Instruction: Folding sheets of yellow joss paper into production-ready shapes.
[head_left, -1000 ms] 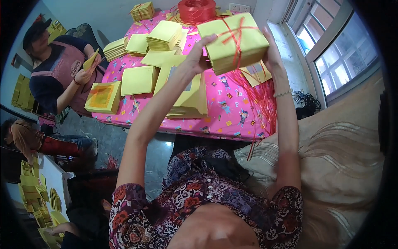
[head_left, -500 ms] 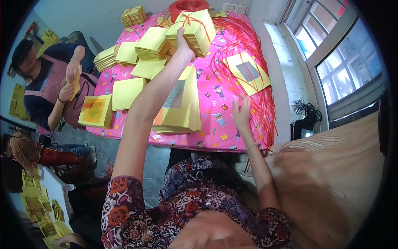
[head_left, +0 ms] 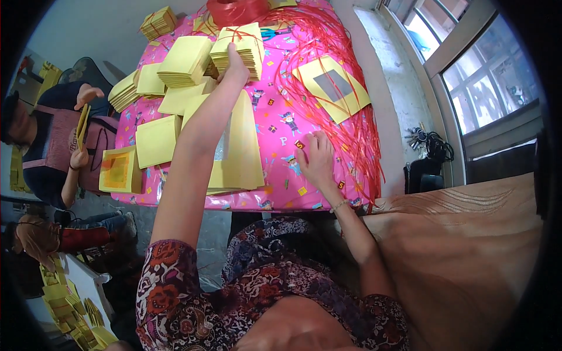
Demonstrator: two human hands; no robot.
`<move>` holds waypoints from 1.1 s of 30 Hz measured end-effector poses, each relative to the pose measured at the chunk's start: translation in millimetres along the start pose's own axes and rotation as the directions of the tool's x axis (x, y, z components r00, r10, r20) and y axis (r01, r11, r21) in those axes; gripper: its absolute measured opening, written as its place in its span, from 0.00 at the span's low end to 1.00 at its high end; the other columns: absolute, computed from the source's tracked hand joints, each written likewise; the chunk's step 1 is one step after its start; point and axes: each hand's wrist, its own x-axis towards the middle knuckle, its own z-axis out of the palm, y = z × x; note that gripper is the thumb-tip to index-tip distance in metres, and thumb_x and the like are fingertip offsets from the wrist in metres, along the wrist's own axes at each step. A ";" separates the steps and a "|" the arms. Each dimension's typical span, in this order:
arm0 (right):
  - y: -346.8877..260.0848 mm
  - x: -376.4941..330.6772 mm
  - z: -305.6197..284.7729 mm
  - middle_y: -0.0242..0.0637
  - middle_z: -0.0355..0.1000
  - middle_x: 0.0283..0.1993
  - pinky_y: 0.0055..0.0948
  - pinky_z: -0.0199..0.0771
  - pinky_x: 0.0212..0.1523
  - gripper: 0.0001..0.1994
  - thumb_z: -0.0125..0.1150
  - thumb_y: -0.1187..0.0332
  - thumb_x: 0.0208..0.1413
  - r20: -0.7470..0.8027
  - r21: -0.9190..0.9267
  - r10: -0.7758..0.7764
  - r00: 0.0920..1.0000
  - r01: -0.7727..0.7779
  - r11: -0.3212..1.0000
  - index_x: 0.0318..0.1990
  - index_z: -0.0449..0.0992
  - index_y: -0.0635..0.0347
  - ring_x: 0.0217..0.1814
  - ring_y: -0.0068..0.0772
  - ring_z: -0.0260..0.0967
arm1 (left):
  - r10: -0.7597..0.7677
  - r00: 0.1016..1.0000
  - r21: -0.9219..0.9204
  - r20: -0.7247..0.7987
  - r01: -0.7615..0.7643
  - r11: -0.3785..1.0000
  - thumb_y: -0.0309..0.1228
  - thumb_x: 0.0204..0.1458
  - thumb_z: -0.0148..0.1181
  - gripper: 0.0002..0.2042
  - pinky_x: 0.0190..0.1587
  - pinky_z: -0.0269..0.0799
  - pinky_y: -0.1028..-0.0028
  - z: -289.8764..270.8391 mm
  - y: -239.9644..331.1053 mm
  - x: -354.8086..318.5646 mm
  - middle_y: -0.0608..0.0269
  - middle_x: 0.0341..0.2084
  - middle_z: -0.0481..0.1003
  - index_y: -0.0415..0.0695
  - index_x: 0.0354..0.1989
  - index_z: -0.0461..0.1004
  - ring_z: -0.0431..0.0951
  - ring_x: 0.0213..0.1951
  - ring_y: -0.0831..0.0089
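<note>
At the far middle of the table, my left hand (head_left: 235, 69) grips the near side of a bundle of yellow paper (head_left: 250, 36) tied with red strip. My right hand (head_left: 318, 159) is empty, low over the pink tablecloth (head_left: 275, 126), with its fingers apart. Beyond it lies a yellow sheet with a grey rectangle (head_left: 331, 88), partly under a tangle of red strips (head_left: 345, 52). Left of the bundle stand loose stacks of yellow paper (head_left: 186, 57). My left forearm partly covers a larger yellow stack (head_left: 249, 152).
A red roll of strip (head_left: 237, 11) and teal-handled scissors (head_left: 270, 33) are at the far side. On the left a co-worker (head_left: 55, 137) holds yellow paper. A tied bundle (head_left: 158, 22) stands in the far left corner. Keys (head_left: 418, 136) hang by the window.
The tied bundle has come down from its raised, tilted position to lie lower beside the stacks, still in my left hand. My right hand has lowered toward the tablecloth. The whole view has shifted.
</note>
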 end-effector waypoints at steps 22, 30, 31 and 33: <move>-6.3 13.8 -8.9 0.49 0.69 0.43 0.39 0.68 0.49 0.13 0.58 0.70 0.54 -0.082 0.165 -0.125 0.989 0.137 0.977 0.44 0.71 0.67 0.47 0.48 0.67 | 0.411 0.490 0.431 0.769 -0.872 0.233 0.37 0.54 0.59 0.21 0.51 0.66 0.73 -190.7 66.7 -270.4 0.60 0.47 0.73 0.44 0.55 0.71 0.73 0.45 0.74; -133.6 39.5 -70.9 0.42 0.73 0.41 0.38 0.69 0.48 0.14 0.63 0.62 0.53 0.029 0.363 -0.444 0.896 0.404 0.840 0.43 0.74 0.62 0.46 0.44 0.70 | 0.385 0.377 0.488 0.842 -0.837 -0.247 0.37 0.44 0.69 0.20 0.53 0.66 0.69 -274.4 29.4 -318.3 0.62 0.43 0.75 0.47 0.47 0.76 0.72 0.48 0.66; -144.8 39.8 -70.9 0.42 0.73 0.40 0.38 0.69 0.48 0.16 0.64 0.59 0.52 0.071 0.332 -0.547 0.834 0.498 0.801 0.42 0.75 0.61 0.46 0.44 0.70 | 0.363 0.360 0.478 0.859 -0.816 -0.324 0.38 0.43 0.70 0.21 0.54 0.65 0.67 -277.0 27.1 -322.2 0.61 0.44 0.74 0.47 0.47 0.75 0.71 0.50 0.64; -160.7 37.0 -65.7 0.41 0.72 0.38 0.38 0.69 0.46 0.18 0.66 0.56 0.49 0.062 0.298 -0.590 0.805 0.549 0.781 0.40 0.75 0.60 0.44 0.44 0.70 | 0.345 0.369 0.473 0.863 -0.830 -0.296 0.37 0.40 0.72 0.23 0.55 0.65 0.66 -280.5 22.7 -322.4 0.60 0.45 0.72 0.47 0.47 0.75 0.69 0.51 0.62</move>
